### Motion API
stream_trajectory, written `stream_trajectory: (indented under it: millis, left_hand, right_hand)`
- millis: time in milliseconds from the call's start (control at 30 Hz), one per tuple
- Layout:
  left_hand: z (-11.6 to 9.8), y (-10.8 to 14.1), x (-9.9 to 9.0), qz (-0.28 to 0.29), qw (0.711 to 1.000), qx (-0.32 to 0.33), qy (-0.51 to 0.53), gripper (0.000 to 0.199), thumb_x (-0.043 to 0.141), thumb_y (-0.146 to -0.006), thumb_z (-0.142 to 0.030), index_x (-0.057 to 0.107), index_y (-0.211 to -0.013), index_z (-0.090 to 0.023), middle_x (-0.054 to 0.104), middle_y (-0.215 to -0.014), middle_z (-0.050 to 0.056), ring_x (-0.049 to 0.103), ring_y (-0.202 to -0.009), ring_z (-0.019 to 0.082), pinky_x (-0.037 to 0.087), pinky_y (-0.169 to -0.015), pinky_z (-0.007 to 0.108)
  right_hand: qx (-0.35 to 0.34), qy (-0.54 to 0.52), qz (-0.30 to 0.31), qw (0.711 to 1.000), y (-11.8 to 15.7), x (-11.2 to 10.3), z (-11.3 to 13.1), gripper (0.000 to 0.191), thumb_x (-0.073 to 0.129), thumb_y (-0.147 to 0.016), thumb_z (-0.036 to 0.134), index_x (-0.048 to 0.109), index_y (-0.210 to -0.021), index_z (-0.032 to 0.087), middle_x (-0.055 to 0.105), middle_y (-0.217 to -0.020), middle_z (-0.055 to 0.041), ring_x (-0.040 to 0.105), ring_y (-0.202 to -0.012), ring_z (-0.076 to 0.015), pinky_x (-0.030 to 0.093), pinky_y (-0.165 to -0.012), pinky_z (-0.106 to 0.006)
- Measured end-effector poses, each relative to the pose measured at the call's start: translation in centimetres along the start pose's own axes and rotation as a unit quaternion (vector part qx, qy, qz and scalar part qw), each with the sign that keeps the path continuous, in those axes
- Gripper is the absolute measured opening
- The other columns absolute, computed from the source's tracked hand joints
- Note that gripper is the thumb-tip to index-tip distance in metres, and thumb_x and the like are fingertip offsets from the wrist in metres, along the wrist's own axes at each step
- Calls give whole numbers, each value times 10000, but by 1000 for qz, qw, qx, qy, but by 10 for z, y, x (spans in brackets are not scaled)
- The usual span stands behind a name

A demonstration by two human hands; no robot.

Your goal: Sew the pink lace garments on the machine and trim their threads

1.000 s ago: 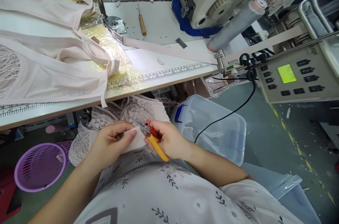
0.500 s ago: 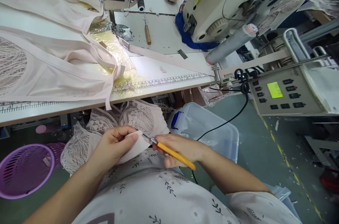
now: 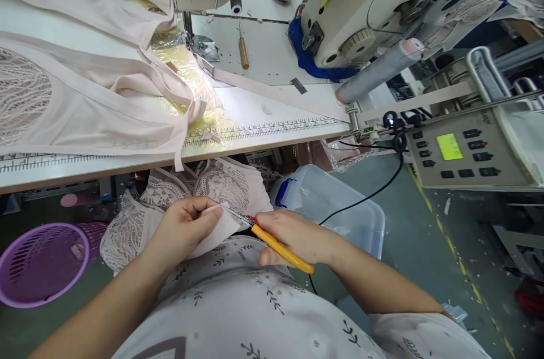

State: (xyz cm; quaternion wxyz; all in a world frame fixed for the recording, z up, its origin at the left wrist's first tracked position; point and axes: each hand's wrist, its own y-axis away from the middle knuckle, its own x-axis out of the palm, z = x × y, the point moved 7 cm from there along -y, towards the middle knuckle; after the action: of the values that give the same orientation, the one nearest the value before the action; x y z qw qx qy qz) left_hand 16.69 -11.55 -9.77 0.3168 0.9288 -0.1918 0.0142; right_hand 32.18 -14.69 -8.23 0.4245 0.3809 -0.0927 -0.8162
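My left hand (image 3: pixel 187 229) pinches the pale edge of a lace bra (image 3: pixel 225 186) between thumb and fingers, just above my lap. The bra's cups hang in front of me, below the table edge. My right hand (image 3: pixel 293 234) is closed around orange-handled scissors (image 3: pixel 283 248). Their slim metal blades point left and reach the fabric beside my left fingertips. Whether the tips touch the cloth I cannot make out, and part of the far handle is hidden by my hand.
A sewing machine (image 3: pixel 340 19) stands on the white table (image 3: pixel 250 107), with more pale bras (image 3: pixel 85 104) at left. A wooden-handled awl (image 3: pixel 243 53) lies by it. Below are a purple basket (image 3: pixel 42 229) and a clear plastic bin (image 3: pixel 340 200). A control box (image 3: pixel 480 149) is at right.
The scissors have shifted slightly against the fabric, and a red part now shows near the pivot. My right fingers have moved a little on the handles. The view has turned slightly.
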Motion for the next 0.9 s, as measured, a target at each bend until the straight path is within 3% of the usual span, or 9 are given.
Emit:
stream_trajectory:
  millis: [267,433,567,700,767,833,900]
  left_hand:
    - [1,0,-3,7,1000,2,15,271,702,-635,-422,627,-615,-162,468,-482,-45,351,-415,70,267,-388,184]
    - [-5,3,-7,-4,999,45,14,248,690,-695,-408,642,-626,-175,440,-452,-61,302,-395,58,251,-385,182]
    - [-4,3,-13,8,997,77,5,254,678,-723,-431,684,-686,-180,591,-569,-15,482,-504,104,394,-491,204]
    - [-10,5,-19,-20,981,146,-123,290,584,-803,-437,700,-778,-172,672,-716,43,600,-668,176,498,-629,270]
    - [-21,13,-19,-69,939,241,-236,319,548,-826,-419,684,-978,-173,699,-918,91,636,-877,242,526,-797,361]
    - [-29,31,-13,-116,855,354,-362,532,578,-805,-387,521,-1286,-169,613,-1227,154,545,-1161,311,445,-991,480]
    - [-21,47,-12,-159,761,416,-471,749,576,-788,-277,261,-1458,-166,465,-1413,186,421,-1313,323,353,-1079,533]
  right_hand:
    - [21,-86,-40,995,-2,-1,-3,609,328,-811,792,301,-615,217,354,-547,45,314,-492,-98,252,-484,-235]
    - [32,-133,-180,974,-6,-18,0,609,510,-707,793,334,-623,216,380,-588,39,334,-541,-107,282,-498,-232]
    - [-33,-195,-249,948,-16,-22,20,534,618,-698,694,414,-661,202,410,-636,32,373,-570,-110,325,-513,-226]
    - [-48,-208,-270,939,-26,-18,34,478,612,-741,597,372,-614,203,365,-591,51,336,-535,-93,307,-496,-216]
    - [-33,-231,-270,934,-27,-20,36,465,615,-748,558,343,-609,207,349,-579,54,316,-528,-91,293,-482,-214]
    - [-38,-264,-281,922,-25,-27,42,429,616,-760,528,351,-642,212,363,-585,51,321,-522,-93,300,-472,-218]
    - [-83,-286,-302,906,-18,-40,52,379,583,-801,511,370,-692,217,412,-609,35,376,-531,-108,353,-484,-232]
